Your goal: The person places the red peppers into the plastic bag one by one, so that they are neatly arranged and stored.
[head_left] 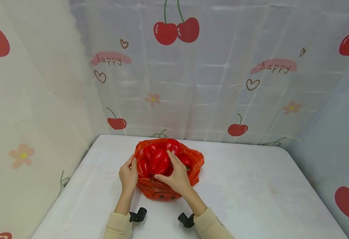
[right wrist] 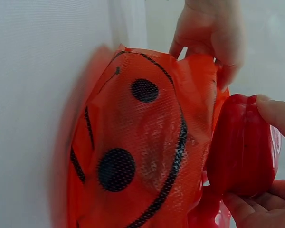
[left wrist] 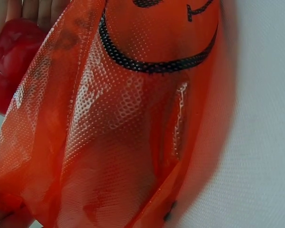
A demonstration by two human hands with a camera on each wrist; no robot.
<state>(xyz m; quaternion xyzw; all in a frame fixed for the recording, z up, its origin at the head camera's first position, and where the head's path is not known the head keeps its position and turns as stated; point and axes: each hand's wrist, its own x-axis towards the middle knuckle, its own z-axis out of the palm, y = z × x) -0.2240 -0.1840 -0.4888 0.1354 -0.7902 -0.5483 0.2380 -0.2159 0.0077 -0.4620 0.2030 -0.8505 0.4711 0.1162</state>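
Observation:
An orange-red plastic bag [head_left: 159, 192] with a black printed face stands on the table, its mouth spread wide. Several glossy red bell peppers [head_left: 173, 146] fill it. My right hand [head_left: 178, 176] grips one red bell pepper [right wrist: 242, 147] at the bag's opening, thumb on one end and fingers on the other in the right wrist view. My left hand [head_left: 128, 174] pinches the bag's rim on its left side. In the left wrist view the bag wall hides most of the left hand, and the held pepper [left wrist: 14, 61] shows at the upper left.
The bag rests on a white-covered table [head_left: 246, 186] near its back edge. Behind it hangs a pale curtain [head_left: 210, 99] printed with cherries, hearts and flowers. A black device [head_left: 138, 215] is worn on the left wrist, and another black device [head_left: 186, 220] on the right.

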